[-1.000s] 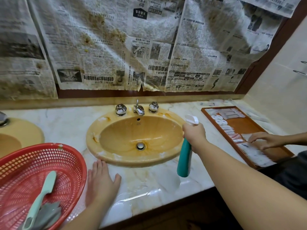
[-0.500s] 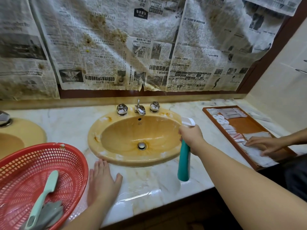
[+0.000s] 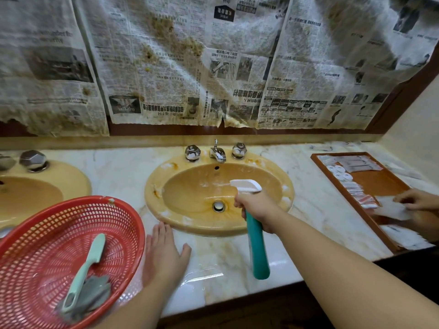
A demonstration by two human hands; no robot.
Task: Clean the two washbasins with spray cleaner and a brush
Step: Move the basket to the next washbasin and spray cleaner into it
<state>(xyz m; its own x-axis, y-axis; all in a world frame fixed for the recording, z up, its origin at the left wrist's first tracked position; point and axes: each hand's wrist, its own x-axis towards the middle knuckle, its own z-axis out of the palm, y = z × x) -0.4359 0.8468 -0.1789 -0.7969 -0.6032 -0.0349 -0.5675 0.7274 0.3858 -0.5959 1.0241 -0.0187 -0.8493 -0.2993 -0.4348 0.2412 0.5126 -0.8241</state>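
Note:
A yellow washbasin [image 3: 190,186] with white foam specks sits in the middle of the marble counter. My right hand [image 3: 257,207] grips a teal spray bottle [image 3: 256,248] by its neck, and the white nozzle points left over the bowl. My left hand [image 3: 164,255] lies flat on the counter just in front of the basin's rim. A second yellow washbasin [image 3: 35,191] shows at the far left, partly cut off. A pale green brush [image 3: 83,274] with grey bristles lies in a red plastic basket [image 3: 114,224] at the lower left.
Chrome tap and two knobs [image 3: 217,154] stand behind the middle basin. A brown tray [image 3: 377,184] of small packets lies at the right, with another person's hand [image 3: 415,200] on it. Stained newspaper [image 3: 213,62] covers the wall. The counter's front edge is close.
My right hand has moved the spray bottle left, from the basin's right rim to over the bowl. More white foam shows inside the basin. My left hand has stayed flat on the counter.

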